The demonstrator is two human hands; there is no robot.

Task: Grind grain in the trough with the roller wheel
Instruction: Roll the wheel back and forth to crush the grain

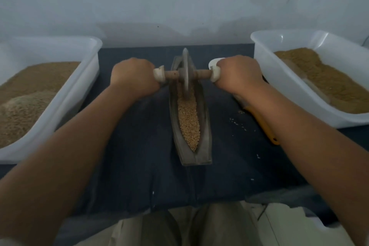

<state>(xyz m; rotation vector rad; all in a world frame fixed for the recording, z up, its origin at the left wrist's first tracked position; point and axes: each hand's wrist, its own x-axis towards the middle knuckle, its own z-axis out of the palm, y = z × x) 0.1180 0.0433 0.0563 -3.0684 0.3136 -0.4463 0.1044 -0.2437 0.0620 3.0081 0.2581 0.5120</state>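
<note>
Head view: a long trough lies on a dark cloth, with grain heaped along its middle. Farther up, the wheel stands upright in the trough's far half. The left hand and right hand each curl tight round one end of its bar. A left tub and a right tub hold brown meal.

- Trough: long, narrow, boat-shaped, dark grey; lies flat at the centre of the view, with its long axis running from 6 to 12 o'clock.
- Grain: pale golden kernels filling the pointed hollow, from the wheel toward 6 o'clock.
- Roller wheel: thin grey disc standing on edge in the trough's 12 o'clock half, rim in the grain; its wooden axle spans 9 to 3 o'clock.
</note>
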